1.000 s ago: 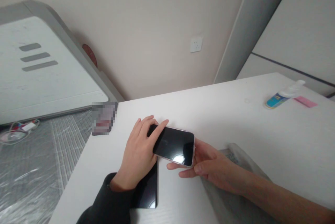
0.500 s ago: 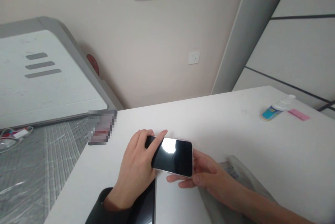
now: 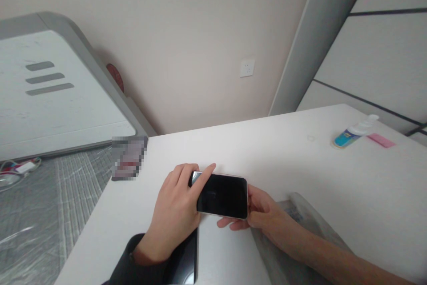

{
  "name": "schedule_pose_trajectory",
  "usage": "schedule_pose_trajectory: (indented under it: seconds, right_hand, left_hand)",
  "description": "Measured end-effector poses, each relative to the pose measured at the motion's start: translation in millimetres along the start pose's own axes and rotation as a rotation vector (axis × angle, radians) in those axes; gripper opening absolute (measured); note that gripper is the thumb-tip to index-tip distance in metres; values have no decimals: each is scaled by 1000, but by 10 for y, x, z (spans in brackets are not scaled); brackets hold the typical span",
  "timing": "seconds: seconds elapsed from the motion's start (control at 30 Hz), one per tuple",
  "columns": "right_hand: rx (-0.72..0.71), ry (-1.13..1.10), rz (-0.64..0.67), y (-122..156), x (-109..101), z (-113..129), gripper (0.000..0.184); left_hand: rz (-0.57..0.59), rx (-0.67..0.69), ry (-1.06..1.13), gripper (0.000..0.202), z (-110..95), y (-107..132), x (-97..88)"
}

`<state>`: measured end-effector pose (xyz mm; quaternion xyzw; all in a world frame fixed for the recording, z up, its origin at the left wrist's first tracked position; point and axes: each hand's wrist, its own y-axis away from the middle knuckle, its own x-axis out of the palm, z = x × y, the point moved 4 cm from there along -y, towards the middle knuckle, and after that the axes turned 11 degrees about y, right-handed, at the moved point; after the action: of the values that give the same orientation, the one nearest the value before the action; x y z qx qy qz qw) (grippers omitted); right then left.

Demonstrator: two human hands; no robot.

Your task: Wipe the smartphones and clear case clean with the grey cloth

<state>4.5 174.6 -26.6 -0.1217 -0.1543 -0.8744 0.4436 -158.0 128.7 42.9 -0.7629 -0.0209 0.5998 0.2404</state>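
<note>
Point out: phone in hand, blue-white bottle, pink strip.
Black-screened smartphone with pale pink rim [image 3: 222, 196], head view, on the glass screen.
Blue-and-white plastic bottle [image 3: 345, 138], head view, on the blue label.
Flat pink strip [image 3: 381, 140], head view, on its top face.

White laminate counter [image 3: 276, 151], far corner near the wall. Far right: blue plastic tube with white cap [image 3: 347, 138] lying on its side, flat pink strip [image 3: 380, 140] just beside it. Near edge: glossy black glass slab [image 3: 184, 256], flat. Near right: crumpled grey soft bag [image 3: 287, 227] over the edge. Far-left corner: pixelated object [image 3: 128, 158], unidentifiable.
</note>
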Motion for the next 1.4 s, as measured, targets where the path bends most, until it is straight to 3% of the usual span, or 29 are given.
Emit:
schedule_pose_trajectory:
  seconds: [0.43, 0.63, 0.77, 1.07, 1.17, 1.27, 1.4]
  right_hand:
    - [-56, 40, 61, 46, 22, 90, 53]
    - [-138, 172, 24, 117, 72, 237, 41]
    - [-122, 222, 15, 129, 28, 196, 44]
    - [-165, 272, -59, 151, 8, 198, 25]
    - [-183, 269, -62, 164, 20, 264, 20]
    - [-200, 263, -64, 173, 15, 314, 19]
    - [-211, 262, -42, 189, 16, 338, 23]
  left_hand:
    - [-50, -6, 16, 73, 6, -9, -24]
    - [31, -95, 268, 77, 48, 3, 7]
    - [55, -110, 258, 80, 59, 0, 14]
    - [153, -44, 328, 82, 46, -21, -59]
    - [177, -18, 391, 95, 47, -32, -81]
    - [187, -3, 429, 104, 53, -36, -85]
    - [198, 1, 468, 98, 38, -37, -86]
